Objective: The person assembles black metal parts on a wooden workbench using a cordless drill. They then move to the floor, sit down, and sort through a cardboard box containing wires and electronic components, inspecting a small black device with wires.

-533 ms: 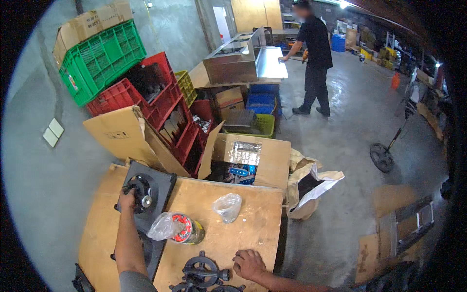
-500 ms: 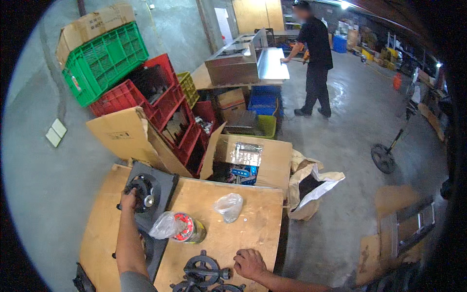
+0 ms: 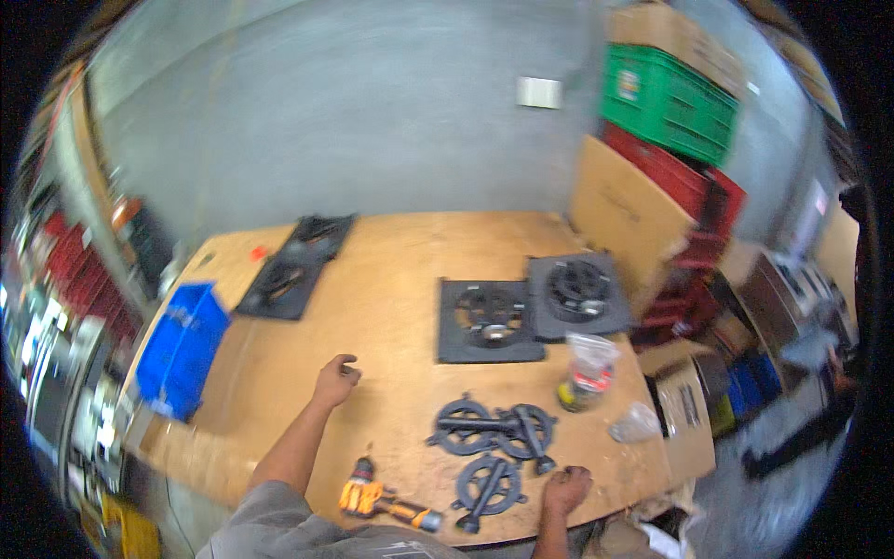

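My left hand point(image 3: 338, 378) is above the middle of the wooden table, fingers loosely bent and apart, holding nothing. Near the front right edge rests my right hand point(image 3: 566, 490), loosely curled and a little blurred, with nothing seen in it. Beside it lie several dark cast-iron ring burners with tubes, one burner point(image 3: 488, 486) closest to me. A yellow and black cordless drill point(image 3: 380, 497) lies in front of my body. Farther off are two black square stove panels with round burners, a left panel point(image 3: 456, 349) and a right panel point(image 3: 610, 321).
A tub point(image 3: 579, 396) with a plastic bag on top and a clear plastic bag point(image 3: 635, 424) stand right on the table point(image 3: 391, 270). More black panels point(image 3: 284, 284) lie back left; a blue bin point(image 3: 183, 349) sits at the left edge. Crates point(image 3: 666, 102) and cardboard boxes are stacked right.
My view has swung left toward the wall and table. My left hand has let go of the black stove part and moved back over the table. The right hand stays near the edge.
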`<state>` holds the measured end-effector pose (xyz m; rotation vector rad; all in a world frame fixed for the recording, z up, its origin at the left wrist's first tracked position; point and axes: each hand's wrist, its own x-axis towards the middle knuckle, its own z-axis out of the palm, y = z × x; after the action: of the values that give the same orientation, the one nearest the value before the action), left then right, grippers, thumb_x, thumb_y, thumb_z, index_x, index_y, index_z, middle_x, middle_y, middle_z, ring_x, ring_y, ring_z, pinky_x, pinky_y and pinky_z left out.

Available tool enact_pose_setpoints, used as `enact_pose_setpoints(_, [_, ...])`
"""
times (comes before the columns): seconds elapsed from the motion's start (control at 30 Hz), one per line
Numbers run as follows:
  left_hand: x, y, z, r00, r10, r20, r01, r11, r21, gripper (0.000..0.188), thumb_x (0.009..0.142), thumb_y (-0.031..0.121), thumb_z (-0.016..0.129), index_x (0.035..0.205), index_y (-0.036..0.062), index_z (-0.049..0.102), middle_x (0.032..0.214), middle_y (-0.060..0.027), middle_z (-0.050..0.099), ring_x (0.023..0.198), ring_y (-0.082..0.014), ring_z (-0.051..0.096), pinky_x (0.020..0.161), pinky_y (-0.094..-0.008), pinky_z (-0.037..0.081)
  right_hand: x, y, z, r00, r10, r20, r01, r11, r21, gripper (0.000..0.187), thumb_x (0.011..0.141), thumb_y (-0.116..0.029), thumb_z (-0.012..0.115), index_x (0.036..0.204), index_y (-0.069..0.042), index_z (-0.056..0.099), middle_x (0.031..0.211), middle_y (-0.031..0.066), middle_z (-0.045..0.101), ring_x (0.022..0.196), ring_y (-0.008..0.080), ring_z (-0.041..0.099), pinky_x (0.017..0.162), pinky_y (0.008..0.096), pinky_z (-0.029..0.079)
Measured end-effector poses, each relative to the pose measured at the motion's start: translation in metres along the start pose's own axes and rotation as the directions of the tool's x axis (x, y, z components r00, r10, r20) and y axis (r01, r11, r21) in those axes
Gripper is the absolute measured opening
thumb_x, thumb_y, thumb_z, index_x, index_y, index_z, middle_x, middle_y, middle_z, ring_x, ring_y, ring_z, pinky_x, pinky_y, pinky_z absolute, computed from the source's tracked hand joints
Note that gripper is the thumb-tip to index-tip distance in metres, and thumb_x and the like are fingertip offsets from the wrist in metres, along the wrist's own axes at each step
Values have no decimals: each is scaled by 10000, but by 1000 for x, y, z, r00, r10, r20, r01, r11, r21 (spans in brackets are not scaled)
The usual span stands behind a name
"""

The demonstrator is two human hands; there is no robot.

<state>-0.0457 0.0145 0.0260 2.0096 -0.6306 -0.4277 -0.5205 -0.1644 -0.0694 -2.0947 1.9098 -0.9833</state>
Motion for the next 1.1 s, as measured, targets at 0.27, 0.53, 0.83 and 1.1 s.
enact_pose_setpoints(0.27, [-161, -175, -201, 896, -250, -367, 312, 942, 121, 331, 794, 192, 711, 1090, 47, 672, 856, -136, 693, 802, -262, 671, 752, -372, 537, -12, 1, 7, 995, -64, 80, 68, 997, -39, 226, 726, -69, 618, 924, 41, 614, 1000, 223, 573, 944, 403, 535, 856, 487, 441])
enact_pose_setpoints(0.53, [-137, -249, -271, 941, -246, -233, 273, 958, 89, 337, 821, 223, 695, 1095, 27, 668, 1000, -152, 706, 928, -254, 681, 837, -367, 533, -64, 37, -8, 959, 208, -194, -183, 973, 141, 304, 856, -154, 601, 1075, 56, 626, 1061, 238, 631, 1005, 357, 599, 893, 427, 471])
enact_pose_setpoints(0.83, [92, -192, -322, 982, 35, -183, -12, 992, 122, 480, 821, 254, 708, 1246, 62, 595, 1167, -203, 653, 1085, -346, 628, 957, -411, 477, -313, -50, -172, 797, 576, 183, -561, 818, -127, 220, 843, -227, 601, 879, -12, 629, 848, 130, 606, 764, 250, 538, 686, 391, 449])
enact_pose_setpoints(1.1, [261, -163, -322, 991, 130, -36, -109, 928, 356, 647, 788, 348, 748, 1346, 107, 526, 1224, -194, 628, 1183, -349, 570, 984, -433, 467, -359, -138, -158, 644, 614, 458, -608, 773, -182, 191, 821, -208, 561, 721, -57, 623, 682, 59, 560, 608, 189, 479, 556, 378, 416])
